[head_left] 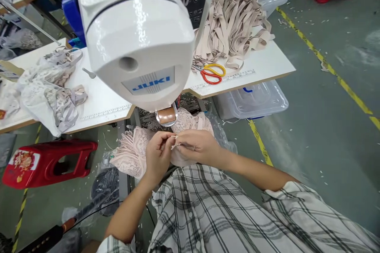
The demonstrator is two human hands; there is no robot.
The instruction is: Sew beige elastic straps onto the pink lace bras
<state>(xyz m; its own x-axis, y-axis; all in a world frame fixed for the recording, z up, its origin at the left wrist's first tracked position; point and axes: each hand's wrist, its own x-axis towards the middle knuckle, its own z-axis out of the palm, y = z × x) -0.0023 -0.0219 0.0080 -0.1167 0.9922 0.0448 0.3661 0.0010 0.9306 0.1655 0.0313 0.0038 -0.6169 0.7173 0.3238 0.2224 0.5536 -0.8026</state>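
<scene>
My left hand (158, 152) and my right hand (202, 147) meet just below the head of a white sewing machine (139, 47). Both are closed, pinching a small piece of pale strap (175, 145) between the fingertips. Pale pink lace bra cups (133, 152) lie stacked beside my left hand. Another lace cup (184, 120) shows behind my right hand, partly hidden by it. How the strap joins the lace is covered by my fingers.
Scissors with red and yellow handles (213, 74) lie on the white table (273, 61), by a heap of beige straps (234, 23). More lace garments (50, 87) lie left. A red stool (53, 162) and clear plastic bin (255, 101) stand below the tabletop.
</scene>
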